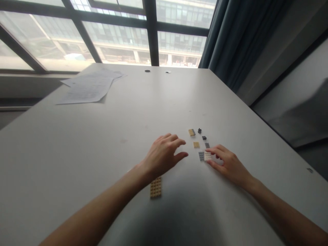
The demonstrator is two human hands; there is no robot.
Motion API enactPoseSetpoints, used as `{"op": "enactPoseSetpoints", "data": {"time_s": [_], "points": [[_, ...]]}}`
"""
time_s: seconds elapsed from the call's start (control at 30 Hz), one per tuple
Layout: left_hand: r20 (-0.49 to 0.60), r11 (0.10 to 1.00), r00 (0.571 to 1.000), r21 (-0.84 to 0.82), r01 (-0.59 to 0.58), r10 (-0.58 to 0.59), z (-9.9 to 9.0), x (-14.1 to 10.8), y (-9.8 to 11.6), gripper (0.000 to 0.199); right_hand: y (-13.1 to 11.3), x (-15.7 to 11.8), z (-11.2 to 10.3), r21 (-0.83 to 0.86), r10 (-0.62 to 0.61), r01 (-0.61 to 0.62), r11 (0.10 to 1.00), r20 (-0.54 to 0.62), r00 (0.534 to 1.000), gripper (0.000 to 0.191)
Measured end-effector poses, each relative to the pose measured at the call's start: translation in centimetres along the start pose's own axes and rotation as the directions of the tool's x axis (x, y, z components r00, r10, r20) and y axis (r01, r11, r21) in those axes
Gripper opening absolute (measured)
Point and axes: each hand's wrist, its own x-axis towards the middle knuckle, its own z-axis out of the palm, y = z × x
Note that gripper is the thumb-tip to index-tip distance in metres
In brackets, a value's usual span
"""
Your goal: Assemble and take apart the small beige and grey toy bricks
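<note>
Papers (88, 89): print illegible | right hand (229, 164) | touching white brick (208, 156)

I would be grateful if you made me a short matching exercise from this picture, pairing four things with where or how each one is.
Things:
1. Left hand
2. Right hand
3. Papers
4. Large tan piece

Places and states:
A. partly hidden by the left forearm
B. with its fingers at the white piece
C. nothing between thumb and fingers
D. towards the far left of the table

Right pairs: 1-C, 2-B, 3-D, 4-A.
</note>
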Motion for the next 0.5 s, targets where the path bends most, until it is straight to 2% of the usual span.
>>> {"op": "enactPoseSetpoints", "data": {"time_s": [0.1, 0.2, 0.33, 0.4, 0.5], "points": [[-0.033, 0.993, 0.994, -0.045, 0.107, -0.109, -3.1, -3.7, -3.0, 0.02, -1.5, 0.5, 0.4, 0.019, -0.065, 0.064, 0.998, 0.024, 0.998, 0.026], [0.011, 0.979, 0.98, -0.036, 0.199, -0.199, -4.6, -8.1, -5.6, 0.023, -3.5, 1.2, 1.4, 0.033, -0.159, 0.157, 0.987, 0.064, 0.985, 0.026], [0.08, 0.96, 0.957, 0.01, 0.279, -0.278, -4.3, -12.7, -7.1, 0.027, -6.0, 1.9, 3.7, 0.052, -0.296, 0.292, 0.955, 0.122, 0.947, 0.028], [0.084, 0.952, 0.948, 0.032, 0.304, -0.305, -3.8, -13.9, -7.3, 0.029, -7.1, 2.3, 4.9, 0.077, -0.334, 0.326, 0.942, 0.145, 0.931, 0.028], [0.084, 0.943, 0.939, 0.052, 0.329, -0.332, -3.3, -14.4, -7.2, 0.029, -8.4, 3.3, 6.3, 0.099, -0.345, 0.333, 0.938, 0.155, 0.926, 0.027]]}}
